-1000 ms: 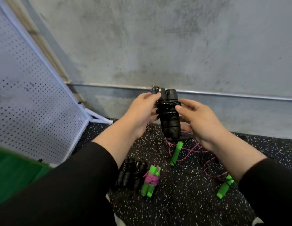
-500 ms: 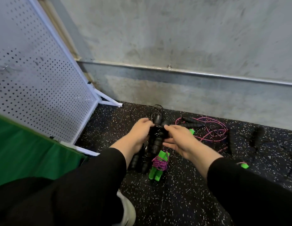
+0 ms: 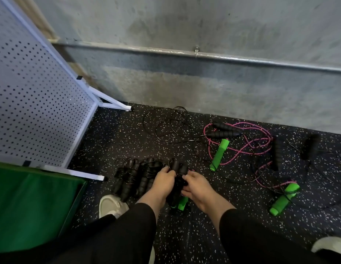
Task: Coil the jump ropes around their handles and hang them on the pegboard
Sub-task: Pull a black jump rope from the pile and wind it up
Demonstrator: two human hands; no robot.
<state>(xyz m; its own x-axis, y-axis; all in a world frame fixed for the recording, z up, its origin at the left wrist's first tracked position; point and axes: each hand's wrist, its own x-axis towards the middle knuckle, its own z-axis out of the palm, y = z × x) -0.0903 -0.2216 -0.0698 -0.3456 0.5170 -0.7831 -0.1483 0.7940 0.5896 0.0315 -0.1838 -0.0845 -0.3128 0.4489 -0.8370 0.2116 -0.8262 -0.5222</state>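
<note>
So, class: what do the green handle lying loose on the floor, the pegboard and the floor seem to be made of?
Green handle: probably soft foam, since it is matte with no shine and slightly rounded ends.
Pegboard: likely painted metal, being a smooth white sheet with even rows of holes in a thin white frame.
Floor: looks like rubber matting, matte black with white flecks.

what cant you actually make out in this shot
- Head view: the black coiled jump rope is mostly covered by the left hand and right hand; whether it rests on the floor is unclear.
- The green handles beneath show only their ends; their rope is hidden by the hands.
- The pegboard is cut off by the left edge; no hooks can be seen.
- The far right black handles are blurred.
</note>
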